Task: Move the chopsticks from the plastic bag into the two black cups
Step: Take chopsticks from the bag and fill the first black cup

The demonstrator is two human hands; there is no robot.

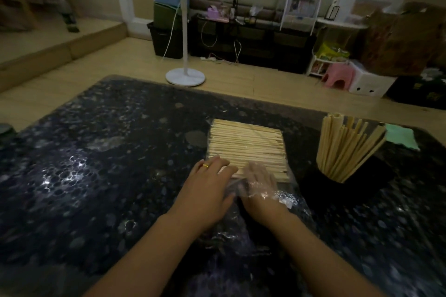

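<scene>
Chopsticks [246, 146] lie flat in the bag [277, 194] mid-table, long axis left to right. Right hand [259, 182] is inside the bag, fingers flat on the near rows, gripping nothing evident. Left hand [210, 183] presses the bag's left edge. Cup [337, 173] stands right, nearer the right hand.

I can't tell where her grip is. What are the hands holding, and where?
Both hands rest at the plastic bag's near, open end; the right is inside it. A closed grip cannot be told.
</scene>
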